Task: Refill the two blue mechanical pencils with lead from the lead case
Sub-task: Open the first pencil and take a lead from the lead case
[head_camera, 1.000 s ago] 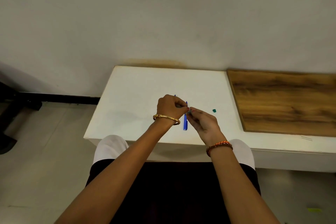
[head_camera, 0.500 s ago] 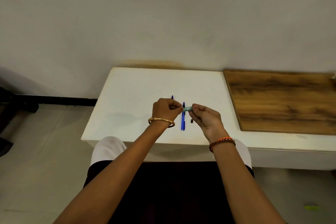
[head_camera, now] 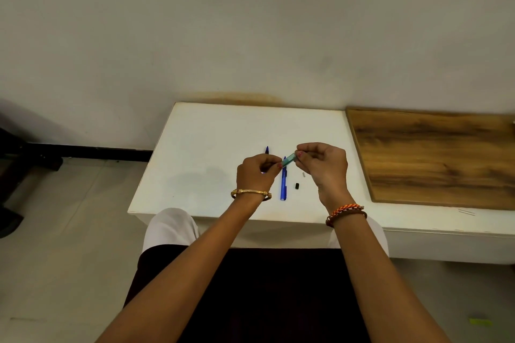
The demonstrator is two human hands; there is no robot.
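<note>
White table (head_camera: 200, 147): near edge, blue pencil (head_camera: 283, 184) lies flat btwn wrists, black cap (head_camera: 297, 186) and small grey bit (head_camera: 303, 174) just right of it. Above, L hand (head_camera: 257, 172) and R hand (head_camera: 324, 164) pinch teal lead case (head_camera: 289, 159) at either end. 2nd pencil (head_camera: 267, 150) tip pokes out beyond L hand, prob. lying flat.
</note>
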